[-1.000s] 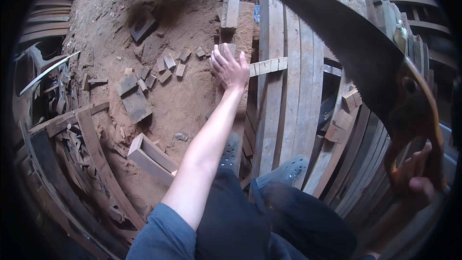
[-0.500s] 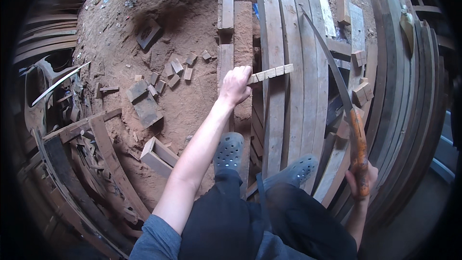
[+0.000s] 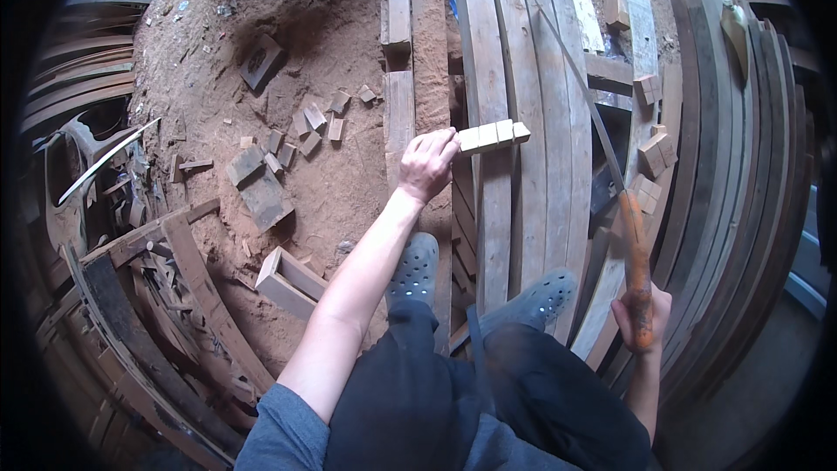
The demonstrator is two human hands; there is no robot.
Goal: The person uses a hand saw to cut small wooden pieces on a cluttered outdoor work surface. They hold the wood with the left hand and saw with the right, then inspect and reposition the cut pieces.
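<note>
My left hand (image 3: 427, 164) is closed around one end of a short wooden strip (image 3: 493, 137) with several cross cuts along it. The strip points right, above long grey planks (image 3: 493, 235). To the right, my right hand (image 3: 656, 314) grips the worn orange-brown handle of a machete-like long blade (image 3: 602, 135). Its thin dark blade slants up and to the left over the planks, apart from the strip. Several small wood blocks (image 3: 336, 128) lie on the sandy ground to the left of my left hand.
My shoes (image 3: 414, 270) stand by and on the planks. An open wooden box-like piece (image 3: 292, 283) lies left of my leg. More blocks (image 3: 654, 155) sit at the right, beside stacked long boards (image 3: 724, 148). A timber frame (image 3: 196, 270) stands at the lower left.
The strip in my left hand has rolled, showing a broader cut face. My right hand and the long blade have shifted slightly left, and the handle stands less steeply tilted.
</note>
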